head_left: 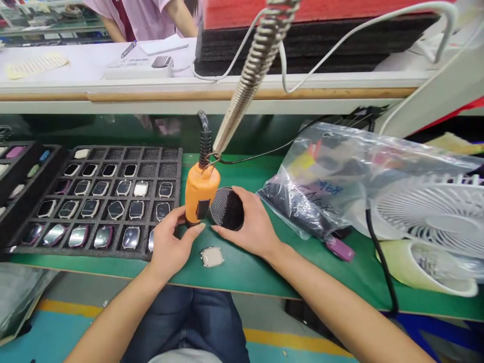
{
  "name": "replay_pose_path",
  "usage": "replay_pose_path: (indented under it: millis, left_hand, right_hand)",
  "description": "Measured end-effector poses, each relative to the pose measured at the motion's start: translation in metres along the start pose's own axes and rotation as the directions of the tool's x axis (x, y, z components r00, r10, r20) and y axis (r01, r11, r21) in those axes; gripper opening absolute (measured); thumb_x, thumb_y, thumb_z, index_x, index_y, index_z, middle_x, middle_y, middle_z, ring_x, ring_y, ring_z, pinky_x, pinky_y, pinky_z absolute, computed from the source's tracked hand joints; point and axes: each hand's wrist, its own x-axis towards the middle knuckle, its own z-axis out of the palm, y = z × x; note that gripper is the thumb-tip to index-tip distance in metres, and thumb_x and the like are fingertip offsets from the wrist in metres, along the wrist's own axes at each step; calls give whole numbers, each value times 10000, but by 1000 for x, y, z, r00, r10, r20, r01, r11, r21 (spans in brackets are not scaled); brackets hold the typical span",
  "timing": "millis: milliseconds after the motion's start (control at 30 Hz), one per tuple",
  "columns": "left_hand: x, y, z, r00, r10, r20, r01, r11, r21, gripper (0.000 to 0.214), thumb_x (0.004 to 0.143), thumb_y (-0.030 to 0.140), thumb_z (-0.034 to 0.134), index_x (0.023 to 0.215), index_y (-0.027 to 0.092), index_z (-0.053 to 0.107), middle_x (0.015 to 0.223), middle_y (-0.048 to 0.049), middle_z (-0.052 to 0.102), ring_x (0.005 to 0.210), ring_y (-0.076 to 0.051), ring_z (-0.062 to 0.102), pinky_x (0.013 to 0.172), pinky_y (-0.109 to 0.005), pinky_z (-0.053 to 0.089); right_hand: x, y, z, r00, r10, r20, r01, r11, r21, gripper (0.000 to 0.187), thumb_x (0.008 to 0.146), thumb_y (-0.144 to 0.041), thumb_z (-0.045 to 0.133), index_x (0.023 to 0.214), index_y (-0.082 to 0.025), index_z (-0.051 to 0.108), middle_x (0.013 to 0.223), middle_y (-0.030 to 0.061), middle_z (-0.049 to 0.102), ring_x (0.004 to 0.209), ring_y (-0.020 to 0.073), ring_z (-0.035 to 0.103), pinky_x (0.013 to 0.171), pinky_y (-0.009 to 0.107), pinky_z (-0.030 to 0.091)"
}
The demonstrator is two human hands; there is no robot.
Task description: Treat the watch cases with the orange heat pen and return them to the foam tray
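Note:
An orange electric screwdriver (pixel 202 189) hangs upright from a coiled metal spring (pixel 251 65). My left hand (pixel 174 242) has thumb and fingers closed about its lower end; the fingertips are partly hidden behind it. My right hand (pixel 253 222) grips the right side of a round black dish (pixel 229 209), which shows a dotted grid on its left half. The dish stands just right of the screwdriver. In front of both hands, a pale watch case (pixel 212 256) lies flat on the green bench mat (pixel 257 277).
At left, a dark foam tray (pixel 149 155) holds several watch cases in compartments. To the right lie a clear plastic bag (pixel 321 181), a purple piece (pixel 340 249) and a white fan (pixel 438 217). A person (pixel 147 20) is across the white shelf (pixel 86 83).

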Motion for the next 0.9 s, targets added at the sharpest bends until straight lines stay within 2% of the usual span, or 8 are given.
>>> replay_pose_path:
  millis: [167,333,433,533,700,800,900]
  left_hand:
    - [2,2,0,1000,-9,-13,9,999,32,431,978,504,877,1291,217,802,1238,-96,881,1111,-274,861,1072,-425,708]
    - [-1,0,-4,999,-35,15,34,999,10,466,954,533,902,1273,206,809,1239,-104,884,1105,-282,864,1085,-427,704]
    - [-4,-8,-7,995,-98,-27,99,994,44,531,912,565,943,1287,212,814,1249,-93,885,1134,-292,863,1174,-458,673]
    - [-3,-15,-8,989,-145,-28,145,989,5,594,875,594,962,1317,229,809,1294,-89,877,1208,-322,855,1263,-519,626]
    - [-5,-10,-8,990,-132,-40,133,991,20,583,851,623,969,1246,224,814,1240,-93,882,1176,-345,862,1247,-545,642]
    - [-3,-11,-7,992,-117,-38,117,993,13,555,871,595,966,1248,219,809,1261,-96,877,1195,-337,857,1247,-525,641]
    - [0,-13,-7,994,-105,-24,105,994,-9,541,890,570,957,1263,211,800,1284,-99,871,1200,-319,856,1239,-502,645]
  right_hand:
    - [-1,-2,1,1000,-16,19,15,998,59,886,996,-754,744,1693,-254,523,1688,173,601,1544,394,599,1297,718,527]
    - [2,-7,-2,1000,3,19,-3,999,37,787,1023,-691,750,1651,-252,571,1686,163,603,1545,385,600,1301,713,528]
    - [3,-9,-6,998,3,63,-3,1000,-7,698,1048,-630,751,1613,-247,607,1694,155,607,1538,364,619,1292,670,551]
    - [3,-7,-8,994,22,109,-16,999,-51,674,1049,-609,760,1598,-244,621,1690,153,610,1541,363,618,1292,664,552]
    - [1,-1,-10,982,-31,188,42,998,-56,692,1044,-623,759,1606,-246,613,1678,153,618,1535,365,618,1286,665,553]
    - [6,0,-22,977,-93,190,105,993,-55,733,1029,-660,760,1615,-248,605,1701,160,600,1541,374,615,1283,672,553]
    - [7,-18,-44,978,-178,107,185,981,-57,739,1029,-646,741,1614,-221,586,1704,185,605,1565,377,596,1285,655,545]
